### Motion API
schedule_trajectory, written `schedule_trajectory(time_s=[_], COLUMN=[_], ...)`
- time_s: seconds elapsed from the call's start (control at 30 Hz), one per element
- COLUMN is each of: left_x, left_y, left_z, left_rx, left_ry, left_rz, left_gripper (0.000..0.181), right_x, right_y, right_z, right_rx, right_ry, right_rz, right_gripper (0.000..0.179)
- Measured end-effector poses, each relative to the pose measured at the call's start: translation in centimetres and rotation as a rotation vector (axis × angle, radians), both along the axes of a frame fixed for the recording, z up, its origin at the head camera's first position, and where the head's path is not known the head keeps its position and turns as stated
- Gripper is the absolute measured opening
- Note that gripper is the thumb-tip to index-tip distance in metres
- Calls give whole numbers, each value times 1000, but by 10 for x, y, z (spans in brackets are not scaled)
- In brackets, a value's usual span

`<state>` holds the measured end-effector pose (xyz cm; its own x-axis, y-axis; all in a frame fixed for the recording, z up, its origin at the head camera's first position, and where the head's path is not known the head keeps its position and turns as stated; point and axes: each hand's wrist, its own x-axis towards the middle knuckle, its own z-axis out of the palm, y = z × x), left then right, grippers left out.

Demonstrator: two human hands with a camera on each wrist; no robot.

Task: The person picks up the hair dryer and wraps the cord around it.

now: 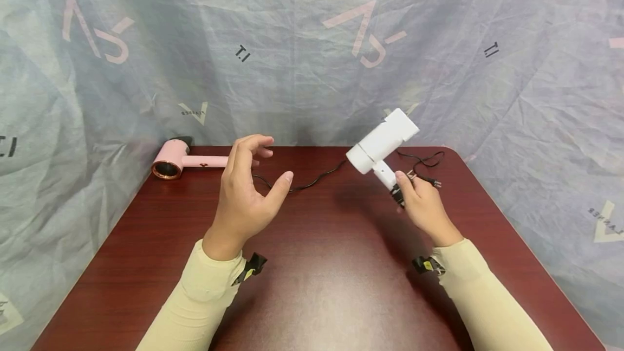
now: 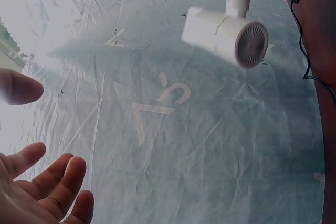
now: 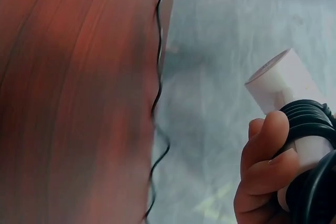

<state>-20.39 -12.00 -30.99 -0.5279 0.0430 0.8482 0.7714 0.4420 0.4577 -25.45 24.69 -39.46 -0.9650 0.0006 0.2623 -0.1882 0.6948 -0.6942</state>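
Observation:
A white hair dryer [image 1: 382, 140] is held up off the table by my right hand [image 1: 425, 205], which grips its handle. Black cord is wound in several loops round that handle, as the cord coils [image 3: 307, 121] in the right wrist view show. The left wrist view shows the round vent grille [image 2: 252, 44] at one end of the barrel. My left hand [image 1: 246, 194] hovers over the table, fingers spread and loosely bent, holding nothing. Behind it lies a pink hair dryer [image 1: 170, 157], its handle end partly hidden by the left hand.
A black cord [image 1: 317, 179] runs across the back of the dark red table [image 1: 312, 264]. More cord [image 1: 429, 158] and a plug [image 1: 434, 182] show at the back right. A grey printed cloth [image 1: 292, 58] hangs behind and at both sides.

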Motion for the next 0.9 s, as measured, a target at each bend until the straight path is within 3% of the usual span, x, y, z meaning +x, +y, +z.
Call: schedule_trajectory(time_s=[0.3, 0.67, 0.9], left_x=[-2, -3, -4], left_y=[2, 1, 3], left_z=[-2, -3, -4], left_rx=[-8, -6, -6], left_ry=[-16, -15, 1], left_rz=[1, 0, -10], left_gripper=[51, 47, 39], right_x=[-10, -19, -20], right_y=[46, 87, 120], right_z=[-16, -31, -44], right_rx=[-158, -232, -246], right_ry=[-46, -81, -114], right_rz=[-150, -254, -415], right_gripper=[72, 71, 76])
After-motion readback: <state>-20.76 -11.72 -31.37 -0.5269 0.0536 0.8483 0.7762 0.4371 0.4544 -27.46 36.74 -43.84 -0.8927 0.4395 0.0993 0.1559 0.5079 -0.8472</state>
